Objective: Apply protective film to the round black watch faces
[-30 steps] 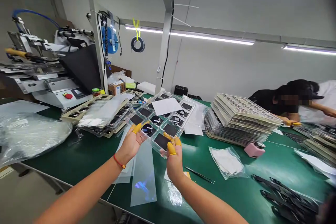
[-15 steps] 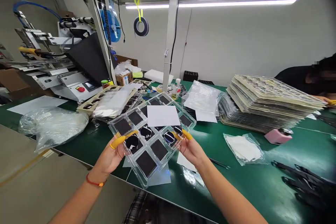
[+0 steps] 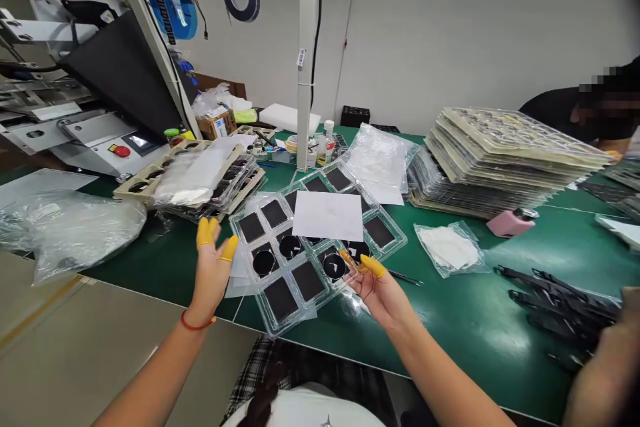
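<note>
A clear plastic tray [image 3: 309,281] with square pockets lies tilted across the bench edge. Dark square pads line its pockets, and several hold round black discs [image 3: 289,247]. A blank white paper [image 3: 327,215] rests on top, hiding some pockets. My right hand [image 3: 375,283], in yellow finger cots, grips the tray's near right edge, the thumb at the rim and a fingertip showing through the plastic. Off the tray's left side, my left hand [image 3: 213,267] is open and holds nothing, its yellow-capped fingers apart.
Stacked trays [image 3: 505,167] stand at right behind a pink bottle [image 3: 513,220]. Bagged white wipes [image 3: 447,245], tweezers [image 3: 406,278] and black parts [image 3: 555,307] lie nearer. Plastic bags [image 3: 90,227] and more trays [image 3: 200,177] are at left. Another person's arm [image 3: 603,367] enters lower right.
My left hand has let go of the tray and moved left, opening. The tray has come down flatter onto the bench. Another person's arm has appeared at lower right; the view has shifted.
</note>
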The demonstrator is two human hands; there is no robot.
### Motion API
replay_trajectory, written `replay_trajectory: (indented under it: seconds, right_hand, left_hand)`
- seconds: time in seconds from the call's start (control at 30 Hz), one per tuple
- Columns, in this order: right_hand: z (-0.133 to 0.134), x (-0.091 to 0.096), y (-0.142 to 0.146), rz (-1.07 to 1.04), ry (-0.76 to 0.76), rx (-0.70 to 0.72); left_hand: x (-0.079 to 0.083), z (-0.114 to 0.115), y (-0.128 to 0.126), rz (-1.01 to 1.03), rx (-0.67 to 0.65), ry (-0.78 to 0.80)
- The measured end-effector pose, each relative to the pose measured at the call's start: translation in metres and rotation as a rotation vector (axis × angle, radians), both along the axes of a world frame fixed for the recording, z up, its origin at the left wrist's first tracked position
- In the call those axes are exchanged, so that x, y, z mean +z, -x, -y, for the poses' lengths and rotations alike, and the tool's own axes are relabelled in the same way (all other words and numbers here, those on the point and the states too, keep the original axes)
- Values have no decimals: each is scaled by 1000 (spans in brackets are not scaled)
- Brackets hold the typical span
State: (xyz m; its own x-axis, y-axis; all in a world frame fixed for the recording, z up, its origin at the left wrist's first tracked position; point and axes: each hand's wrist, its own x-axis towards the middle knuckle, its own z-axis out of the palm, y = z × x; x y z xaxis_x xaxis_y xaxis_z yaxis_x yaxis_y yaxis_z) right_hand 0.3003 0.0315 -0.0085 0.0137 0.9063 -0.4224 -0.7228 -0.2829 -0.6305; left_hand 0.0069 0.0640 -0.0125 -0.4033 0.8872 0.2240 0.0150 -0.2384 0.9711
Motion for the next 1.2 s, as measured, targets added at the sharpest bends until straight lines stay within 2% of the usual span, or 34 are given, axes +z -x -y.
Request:
replay_trajectory:
  seconds: [0.03, 0.07, 0.1, 0.2, 0.27, 0.37, 0.47, 0.53, 0.67, 0.77, 0.87, 0.97, 1.1, 1.2]
  right_hand:
    - [1, -5, -2, 0, 12, -8]
    - [1, -10, -3, -5, 25, -10]
    - [1, -15, -4, -14, 39, -11]
    - [1, -31, -4, -38, 54, -20]
    - [-2, -41, -3, -37, 53, -24]
    - [-8, -52, -3, -12, 95, -31]
    - [-17, -62, -7, 2, 187, -31]
    - [-22, -68, -11, -12, 227, -2]
    - [-27, -78, -18, -58, 200, 57]
    - [-26, -81, -20, -85, 173, 61]
    - [-25, -81, -19, -92, 182, 57]
    - [-25, -80, -19, -89, 187, 47]
    - [-24, -84, -20, -74, 171, 22]
    - [-24, -87, -20, -55, 161, 15]
  left_hand:
    - [-2, -1, -3, -180, 54, -70]
    - [-4, -1, -6, -356, 45, -131]
    - [-6, -1, -11, -519, -36, -175]
    - [-16, -3, -28, -865, -475, -231]
    - [-28, -9, -40, -959, -703, -176]
    - [-51, -23, -50, -947, -842, -60]
    - [-70, -33, -52, -872, -891, -16]
    - [-76, -36, -52, -774, -903, 3]
    - [-73, -44, -47, -588, -919, 74]
    - [-66, -61, -43, -524, -804, 123]
    - [-65, -83, -45, -634, -742, 58]
    - [-71, -100, -51, -763, -824, 78]
    - [-79, -111, -57, -767, -919, 175]
    - [-79, -116, -59, -802, -957, 233]
